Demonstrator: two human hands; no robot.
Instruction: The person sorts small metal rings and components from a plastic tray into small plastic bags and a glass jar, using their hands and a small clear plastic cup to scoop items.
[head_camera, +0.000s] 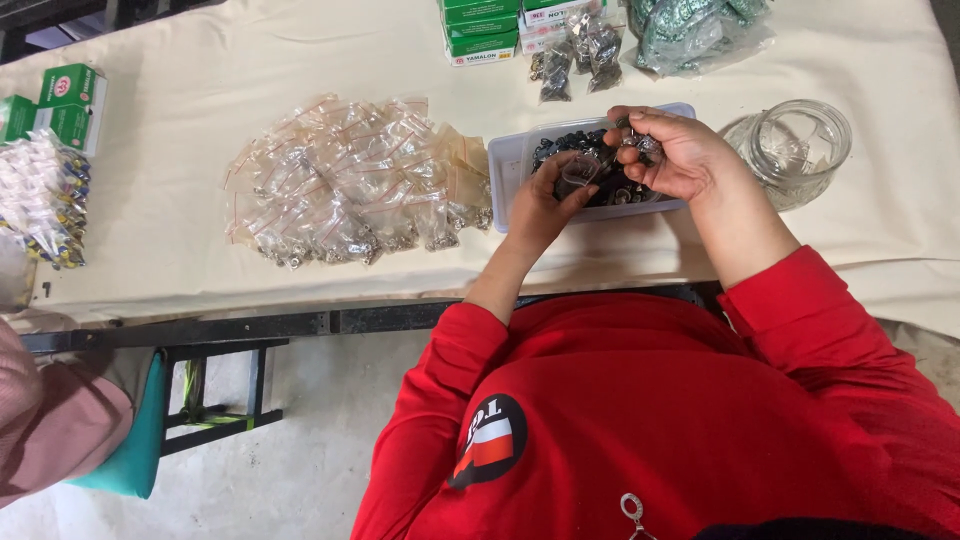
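The tray (510, 165) sits on the table (180, 150), near its front edge. Both hands are over the tray: the left hand (545, 205) at its front left, the right hand (670, 150) at its right. The pile of small bags (355, 185) lies just left of the tray. The glass jar (795, 150) stands right of the tray. Stacked boxes (480, 30) lie behind the tray. More boxes (60, 105) lie at the table's far left.
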